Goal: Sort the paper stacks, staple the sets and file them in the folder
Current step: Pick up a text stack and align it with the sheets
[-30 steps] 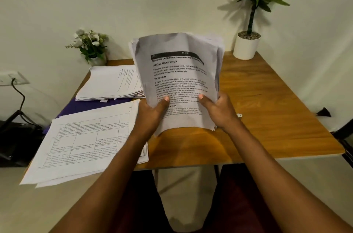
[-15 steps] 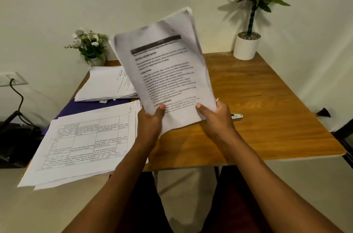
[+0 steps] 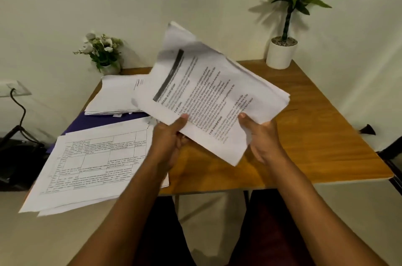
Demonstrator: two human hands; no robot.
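A thick stack of printed pages (image 3: 208, 95) hangs above the middle of the wooden table (image 3: 315, 135), tilted with its top leaning right. My left hand (image 3: 169, 137) grips its lower left edge with the thumb on top. My right hand (image 3: 261, 135) grips its lower right edge the same way. A stack of pages with tables (image 3: 93, 161) lies at the near left and overhangs the table's front edge. Another white stack (image 3: 115, 95) lies at the far left. Both rest on a purple folder (image 3: 97, 122).
A small pot of white flowers (image 3: 102, 52) stands at the far left corner and a tall green plant in a white pot (image 3: 282, 50) at the far right corner. A black cable and socket (image 3: 15, 95) are on the wall to the left.
The held stack has swung from upright to leaning left and now tilts down to the right, lower over the table. Both hands kept their grip.
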